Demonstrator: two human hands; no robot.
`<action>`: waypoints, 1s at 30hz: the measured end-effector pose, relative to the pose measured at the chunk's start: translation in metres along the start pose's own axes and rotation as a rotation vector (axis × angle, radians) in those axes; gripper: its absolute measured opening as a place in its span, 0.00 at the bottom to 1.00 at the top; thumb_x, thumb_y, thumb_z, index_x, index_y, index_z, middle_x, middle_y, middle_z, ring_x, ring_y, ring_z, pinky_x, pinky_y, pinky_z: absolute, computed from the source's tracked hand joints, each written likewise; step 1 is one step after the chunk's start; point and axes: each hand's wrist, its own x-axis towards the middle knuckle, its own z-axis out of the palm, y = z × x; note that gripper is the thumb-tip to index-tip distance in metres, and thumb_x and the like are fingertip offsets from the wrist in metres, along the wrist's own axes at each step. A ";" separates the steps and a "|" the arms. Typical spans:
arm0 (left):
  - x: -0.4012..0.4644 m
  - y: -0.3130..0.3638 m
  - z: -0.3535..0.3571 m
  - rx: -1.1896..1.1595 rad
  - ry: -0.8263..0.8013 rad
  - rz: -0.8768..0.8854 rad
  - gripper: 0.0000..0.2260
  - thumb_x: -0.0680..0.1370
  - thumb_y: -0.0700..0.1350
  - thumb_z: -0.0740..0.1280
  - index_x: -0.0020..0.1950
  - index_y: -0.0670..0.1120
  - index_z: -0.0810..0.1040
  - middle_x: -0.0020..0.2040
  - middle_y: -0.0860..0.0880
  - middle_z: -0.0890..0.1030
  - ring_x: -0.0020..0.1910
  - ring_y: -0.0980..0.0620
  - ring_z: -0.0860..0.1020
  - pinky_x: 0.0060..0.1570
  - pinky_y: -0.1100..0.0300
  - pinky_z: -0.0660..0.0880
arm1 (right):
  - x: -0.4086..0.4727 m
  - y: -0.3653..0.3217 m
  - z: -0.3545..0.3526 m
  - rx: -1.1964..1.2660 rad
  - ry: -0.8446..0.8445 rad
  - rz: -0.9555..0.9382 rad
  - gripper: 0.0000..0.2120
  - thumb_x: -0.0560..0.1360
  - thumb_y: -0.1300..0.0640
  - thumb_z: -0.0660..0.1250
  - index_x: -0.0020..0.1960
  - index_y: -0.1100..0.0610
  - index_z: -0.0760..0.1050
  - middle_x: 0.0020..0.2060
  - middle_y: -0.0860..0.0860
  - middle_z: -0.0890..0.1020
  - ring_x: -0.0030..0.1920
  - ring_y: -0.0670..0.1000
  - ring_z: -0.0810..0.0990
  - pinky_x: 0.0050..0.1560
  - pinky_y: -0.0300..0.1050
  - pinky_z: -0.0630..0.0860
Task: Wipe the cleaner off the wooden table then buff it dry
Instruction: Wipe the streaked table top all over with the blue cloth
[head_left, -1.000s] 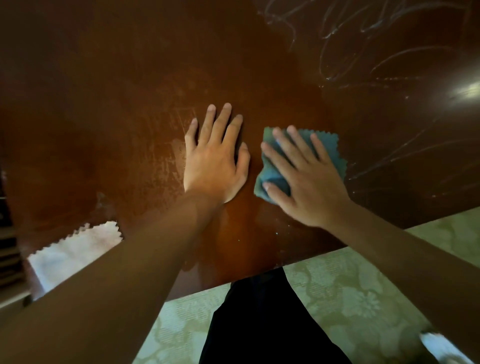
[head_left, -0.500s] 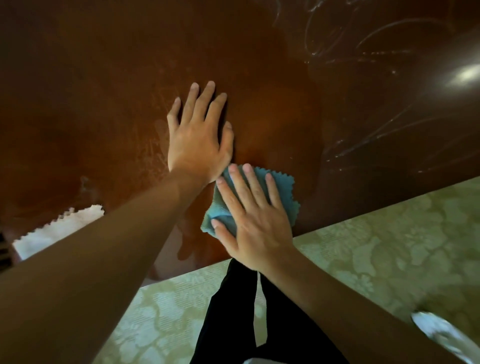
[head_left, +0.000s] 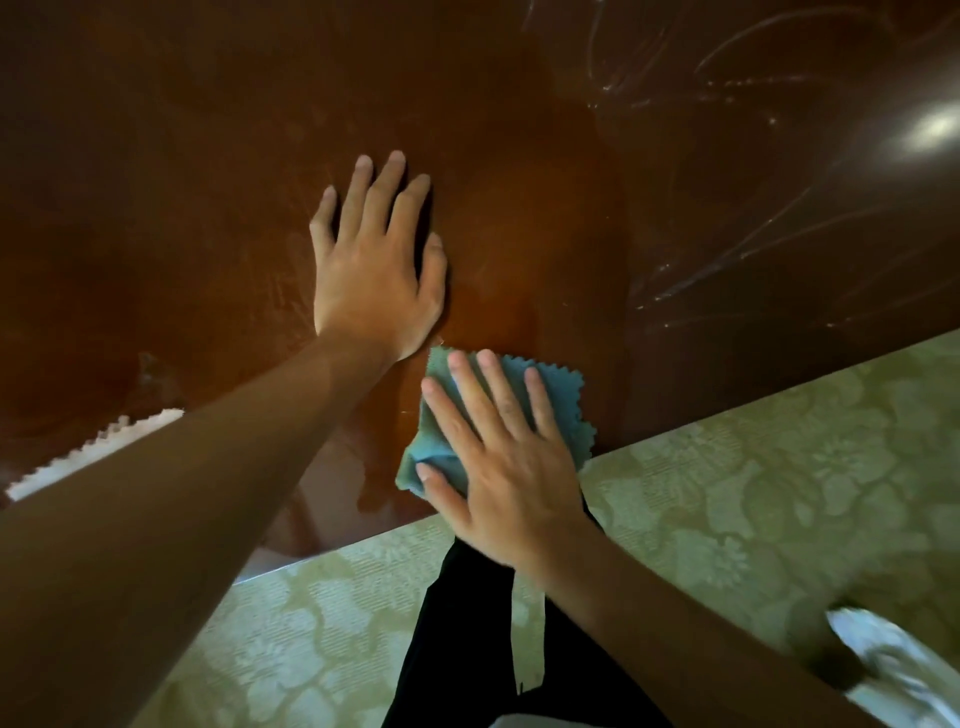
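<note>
The glossy dark wooden table (head_left: 182, 156) fills the upper view. My left hand (head_left: 376, 265) lies flat on it with straight, spread fingers. Just below and right of it, my right hand (head_left: 498, 457) presses a blue cloth (head_left: 563, 389) with a zigzag edge flat against the tabletop, right at the near edge. Most of the cloth is hidden under my palm. Pale streaks of cleaner (head_left: 727, 249) curve across the table's right side, and a wet sheen with drips (head_left: 363, 488) shows beneath my left forearm.
A white cloth (head_left: 124, 434) with a zigzag edge lies on the table at the left, partly behind my left forearm. Below the table edge is a green floral floor (head_left: 779, 467) and my dark trouser legs (head_left: 467, 649). A blurred white object (head_left: 883, 660) sits at bottom right.
My right hand has dragged the blue cloth from beside my left hand down toward me to the near table edge. My left hand stays flat in place.
</note>
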 end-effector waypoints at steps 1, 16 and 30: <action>0.000 0.000 0.000 0.002 -0.006 0.006 0.24 0.84 0.53 0.52 0.78 0.47 0.65 0.81 0.46 0.62 0.81 0.45 0.54 0.78 0.44 0.49 | 0.002 0.014 -0.003 -0.021 -0.015 0.014 0.34 0.82 0.36 0.53 0.83 0.50 0.55 0.82 0.54 0.56 0.83 0.56 0.50 0.82 0.62 0.46; 0.022 0.051 0.006 -0.035 -0.045 0.118 0.24 0.84 0.54 0.52 0.78 0.49 0.65 0.80 0.45 0.61 0.81 0.44 0.54 0.76 0.39 0.48 | 0.007 0.029 -0.005 0.055 0.099 0.108 0.32 0.81 0.38 0.58 0.81 0.51 0.63 0.82 0.54 0.60 0.83 0.56 0.53 0.82 0.61 0.49; 0.030 0.065 0.022 0.040 -0.070 0.082 0.25 0.84 0.56 0.51 0.80 0.49 0.62 0.82 0.45 0.59 0.81 0.44 0.52 0.76 0.39 0.49 | 0.019 0.093 -0.024 -0.061 0.049 0.162 0.33 0.82 0.38 0.51 0.82 0.54 0.58 0.82 0.56 0.58 0.82 0.59 0.54 0.80 0.64 0.50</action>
